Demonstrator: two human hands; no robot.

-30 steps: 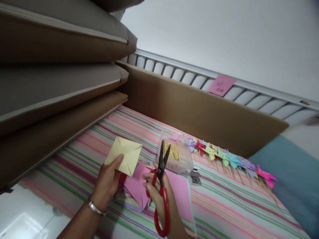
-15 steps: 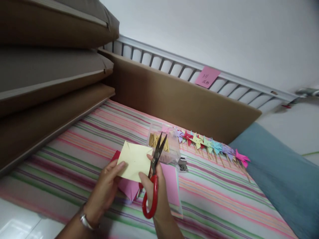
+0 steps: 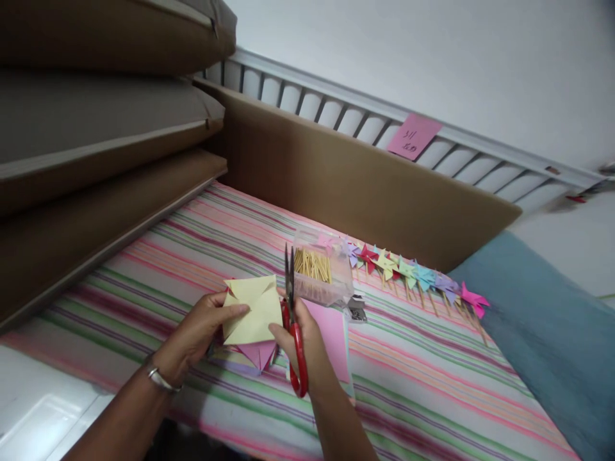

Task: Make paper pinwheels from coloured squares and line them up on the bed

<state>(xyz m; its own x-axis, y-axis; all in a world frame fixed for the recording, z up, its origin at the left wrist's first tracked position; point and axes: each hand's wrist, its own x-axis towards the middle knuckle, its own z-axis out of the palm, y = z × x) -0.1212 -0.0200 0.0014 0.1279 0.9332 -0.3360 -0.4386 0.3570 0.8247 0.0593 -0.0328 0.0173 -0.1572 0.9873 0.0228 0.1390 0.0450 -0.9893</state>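
Observation:
My left hand (image 3: 206,323) pinches a square of pale yellow paper (image 3: 254,314) at its left side, thumb on top. Slits run in from the paper's corners. Red-handled scissors (image 3: 295,333) are gripped in my right hand (image 3: 305,336), blades pointing away from me and slightly parted. The right thumb rests near the paper's lower right corner; whether it presses the sheet I cannot tell. Under the yellow square lie pink paper pieces (image 3: 259,354) with cuts in them, partly hidden. A pink sheet (image 3: 331,336) lies to the right, behind my right wrist.
A clear plastic box (image 3: 341,275) of short wooden sticks (image 3: 312,264) stands beyond my hands. Beside it is a small bag of dark bits (image 3: 357,308). Paper pinwheels (image 3: 387,264) on sticks line the back right of the striped cloth (image 3: 432,378). Stacked cushions (image 3: 110,128) rise at left.
The yellow paper has turned in my hands, and my left thumb reaches further over it. The scissors have swung more upright and their blades are closer together. The view has shifted slightly.

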